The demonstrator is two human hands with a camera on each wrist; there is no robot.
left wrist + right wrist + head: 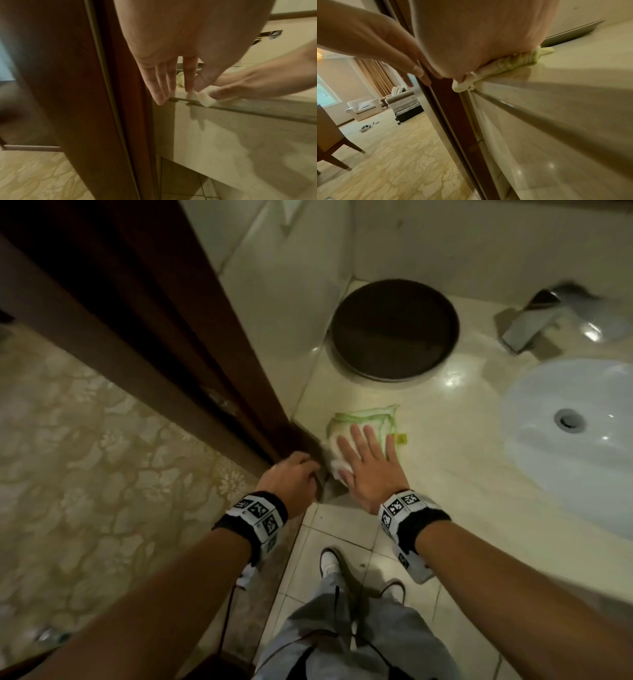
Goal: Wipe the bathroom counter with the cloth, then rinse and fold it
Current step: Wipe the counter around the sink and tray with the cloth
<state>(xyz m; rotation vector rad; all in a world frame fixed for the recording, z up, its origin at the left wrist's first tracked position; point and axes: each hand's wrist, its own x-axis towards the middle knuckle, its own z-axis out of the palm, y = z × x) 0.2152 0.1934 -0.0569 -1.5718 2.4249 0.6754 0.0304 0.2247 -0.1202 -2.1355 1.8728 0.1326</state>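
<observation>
A white cloth with green edging [373, 419] lies on the beige counter [445, 467] at its front left corner. My right hand [370, 463] presses flat on it with straight, spread fingers. One cloth corner [205, 99] hangs just over the counter's front edge, under my right hand's thumb [223, 93]. My left hand [291, 477] hovers at the counter corner beside the door frame. Its fingers [163, 83] hang straight, with the tips at the counter edge right next to that cloth corner. In the right wrist view the bunched cloth [513, 63] shows under my palm.
A dark round tray [394, 330] stands behind the cloth near the wall. A white sink [555, 474] and chrome faucet [534, 320] are to the right. A dark wooden door frame [171, 337] borders the counter on the left, with carpet beyond it.
</observation>
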